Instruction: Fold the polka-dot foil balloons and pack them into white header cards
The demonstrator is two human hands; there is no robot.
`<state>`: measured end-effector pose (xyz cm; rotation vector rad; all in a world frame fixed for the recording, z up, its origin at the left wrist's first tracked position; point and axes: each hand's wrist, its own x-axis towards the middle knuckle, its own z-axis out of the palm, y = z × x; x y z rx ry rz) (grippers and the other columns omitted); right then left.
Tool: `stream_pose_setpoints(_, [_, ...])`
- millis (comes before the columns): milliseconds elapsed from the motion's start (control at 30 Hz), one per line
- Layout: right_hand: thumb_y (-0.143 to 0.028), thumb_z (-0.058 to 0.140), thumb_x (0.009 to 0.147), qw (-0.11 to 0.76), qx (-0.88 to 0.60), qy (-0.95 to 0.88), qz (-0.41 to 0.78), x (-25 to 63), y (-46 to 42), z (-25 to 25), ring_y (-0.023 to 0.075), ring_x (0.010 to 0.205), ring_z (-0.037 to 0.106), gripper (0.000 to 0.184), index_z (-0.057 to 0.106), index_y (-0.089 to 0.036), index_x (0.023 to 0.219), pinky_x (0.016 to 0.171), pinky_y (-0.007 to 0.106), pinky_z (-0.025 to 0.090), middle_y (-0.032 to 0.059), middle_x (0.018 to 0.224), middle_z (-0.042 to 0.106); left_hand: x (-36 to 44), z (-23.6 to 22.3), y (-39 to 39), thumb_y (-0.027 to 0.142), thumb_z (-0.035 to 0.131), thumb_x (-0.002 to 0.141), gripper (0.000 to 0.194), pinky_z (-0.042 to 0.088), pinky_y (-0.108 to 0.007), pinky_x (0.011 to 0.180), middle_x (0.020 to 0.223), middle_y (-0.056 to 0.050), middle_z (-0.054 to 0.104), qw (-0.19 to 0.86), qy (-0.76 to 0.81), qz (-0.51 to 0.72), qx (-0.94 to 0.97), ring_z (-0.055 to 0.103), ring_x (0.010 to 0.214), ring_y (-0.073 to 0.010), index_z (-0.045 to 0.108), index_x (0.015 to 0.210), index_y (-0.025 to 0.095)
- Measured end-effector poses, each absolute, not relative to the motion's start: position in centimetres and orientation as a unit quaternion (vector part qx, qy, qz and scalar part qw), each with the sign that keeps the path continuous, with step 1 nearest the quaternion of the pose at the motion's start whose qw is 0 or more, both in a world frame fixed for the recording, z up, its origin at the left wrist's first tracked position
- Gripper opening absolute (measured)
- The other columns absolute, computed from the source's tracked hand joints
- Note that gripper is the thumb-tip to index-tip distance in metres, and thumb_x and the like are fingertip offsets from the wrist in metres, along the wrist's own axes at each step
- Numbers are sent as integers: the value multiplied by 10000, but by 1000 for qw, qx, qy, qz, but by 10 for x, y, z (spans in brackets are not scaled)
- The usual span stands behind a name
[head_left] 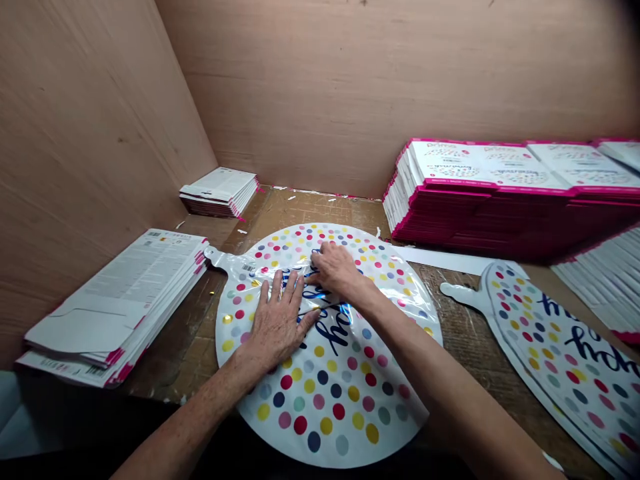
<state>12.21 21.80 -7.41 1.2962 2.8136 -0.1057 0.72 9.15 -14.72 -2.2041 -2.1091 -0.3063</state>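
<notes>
Left hand and right hand open, palms flat on glossy film over round dotted foil balloon, frame center.

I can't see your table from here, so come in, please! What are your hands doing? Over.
Left hand flat on dotted balloon. Right hand flat on its crinkled upper part. Second balloon lying apart, off to the right.

A round foil balloon is patterned with multicoloured polka dots and blue script, and the stacked cards are edged in bright pink.
</notes>
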Motion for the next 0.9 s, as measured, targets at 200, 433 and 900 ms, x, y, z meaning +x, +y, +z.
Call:
stream_pose_setpoints(200, [-356,698,837,64,368,920,-121,139,220,-71,196,846,615,193,655,-184,912,657,257,400,54,909,688,-9,-131,77,430,313,992,570,407,-454,1088,1461,-201,474,-31,-728,-247,-638,438,1362,-285,396,1432,78])
stream_pose_setpoints(433, [-307,671,850,-108,364,882,-280,184,157,-99,164,807,583,206,574,-199,996,691,257,396,27,919,657,19,-115,70,404,500,914,314,528,-337,787,882,-58,720,-192,-739,-394,-511,667,830,-215,669,1055,180])
stream_pose_setpoints(900, [-504,504,901,-182,394,790,-432,237,135,-122,150,641,496,360,516,-203,705,564,260,378,-3,679,562,-123,-62,4,277,356,962,411,526,-509,778,994,-312,662,125,-885,6,-448,641,996,-419,639,982,-19])
